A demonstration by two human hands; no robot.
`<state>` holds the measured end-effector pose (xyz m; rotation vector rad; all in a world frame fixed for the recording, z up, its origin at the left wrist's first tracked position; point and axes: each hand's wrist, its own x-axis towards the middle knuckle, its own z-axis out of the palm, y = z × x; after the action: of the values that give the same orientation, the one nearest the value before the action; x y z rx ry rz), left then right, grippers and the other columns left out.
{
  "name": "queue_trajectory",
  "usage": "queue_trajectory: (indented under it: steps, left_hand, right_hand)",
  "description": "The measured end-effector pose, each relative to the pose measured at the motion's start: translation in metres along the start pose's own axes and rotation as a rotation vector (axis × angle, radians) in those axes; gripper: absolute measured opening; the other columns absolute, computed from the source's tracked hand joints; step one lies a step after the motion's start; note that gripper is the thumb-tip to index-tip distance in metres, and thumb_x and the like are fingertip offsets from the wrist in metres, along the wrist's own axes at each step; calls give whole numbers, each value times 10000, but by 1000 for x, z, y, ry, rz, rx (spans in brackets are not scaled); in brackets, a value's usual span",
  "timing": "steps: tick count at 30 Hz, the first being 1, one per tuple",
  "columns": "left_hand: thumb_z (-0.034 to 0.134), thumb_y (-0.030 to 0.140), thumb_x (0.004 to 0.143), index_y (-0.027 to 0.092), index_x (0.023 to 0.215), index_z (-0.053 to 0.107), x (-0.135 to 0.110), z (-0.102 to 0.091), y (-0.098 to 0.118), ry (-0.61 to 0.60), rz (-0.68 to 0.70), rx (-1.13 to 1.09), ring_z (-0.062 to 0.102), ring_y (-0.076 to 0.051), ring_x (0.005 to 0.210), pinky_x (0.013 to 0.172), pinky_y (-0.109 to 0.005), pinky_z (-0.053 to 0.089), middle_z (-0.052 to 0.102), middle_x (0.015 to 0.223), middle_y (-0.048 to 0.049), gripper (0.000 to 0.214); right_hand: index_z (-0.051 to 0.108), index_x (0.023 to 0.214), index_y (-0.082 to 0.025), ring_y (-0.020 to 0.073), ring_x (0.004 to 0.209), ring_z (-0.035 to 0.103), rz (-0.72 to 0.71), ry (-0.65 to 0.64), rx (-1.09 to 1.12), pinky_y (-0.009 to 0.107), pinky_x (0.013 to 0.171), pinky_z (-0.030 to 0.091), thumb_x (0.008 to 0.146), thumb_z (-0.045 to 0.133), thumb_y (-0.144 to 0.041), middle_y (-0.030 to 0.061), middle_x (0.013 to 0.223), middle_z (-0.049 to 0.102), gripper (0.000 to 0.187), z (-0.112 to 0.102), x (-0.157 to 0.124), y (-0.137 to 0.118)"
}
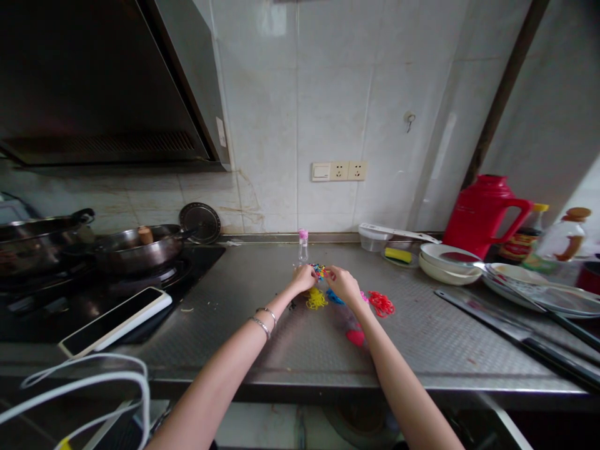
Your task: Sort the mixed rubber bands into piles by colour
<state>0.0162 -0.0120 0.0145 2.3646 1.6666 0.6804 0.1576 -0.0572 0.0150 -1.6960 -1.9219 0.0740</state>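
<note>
Both my hands reach to the far middle of the steel counter, over a mixed pile of small coloured rubber bands. My left hand is closed in a pinch at the pile's left edge. From the right, my right hand pinches close to the same pile; what either set of fingertips holds is too small to make out. Nearer me lie yellow rubber bands, blue ones partly under my right hand, and red ones to its right. A clear bottle with a pink cap stands behind my left hand.
On the left, a phone lies by the stove with pans. A red thermos, bowls, a yellow sponge and a knife occupy the right. Some clear plastic with a red part rests by my right forearm.
</note>
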Motion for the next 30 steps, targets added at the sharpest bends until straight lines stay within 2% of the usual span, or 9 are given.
queue_trajectory:
  steps: [7,11,15,22,25,30]
  left_hand:
    - [550,221,621,97,675,692,-12,-31,-45,-81,34,-286,565,-142,604,590,-230,404,666,664,-69,196]
    - [550,197,591,101,641,688,-26,-48,-70,-156,6,-301,561,-133,576,559,-221,394,660,621,-57,175]
    - [589,227,573,113,633,685,-37,-58,-83,-238,1,-342,575,-137,599,571,-219,406,665,629,-52,160]
    - [594,292,616,109,677,675,-37,-53,-86,6,-42,-498,590,-155,669,650,-249,436,672,691,-69,209]
    - [592,292,628,115,686,673,-36,-52,-89,82,-48,-537,596,-160,696,678,-259,444,674,715,-73,203]
    - [585,299,643,120,716,671,-37,-57,-96,196,-81,-564,602,-168,726,694,-264,453,674,744,-75,212]
  right_hand:
    - [572,1071,-269,159,876,568,9,-6,3,213,658,396,805,414,-277,23,1029,626,310,2,1,2]
    - [566,1077,-268,164,878,570,14,-20,-18,219,654,400,806,404,-277,26,1031,624,315,4,1,4]
    - [571,1069,-267,171,904,565,22,-17,-34,223,663,402,812,394,-277,27,1044,620,312,5,0,4]
    - [569,1069,-275,172,883,575,68,-56,-19,216,651,403,769,456,-265,23,993,634,321,10,3,9]
    - [586,1038,-274,167,889,575,70,-82,8,215,661,406,759,470,-261,16,981,639,303,11,11,13]
    - [608,1007,-238,172,847,588,32,-187,-60,223,655,409,728,492,-231,54,955,646,302,12,32,16]
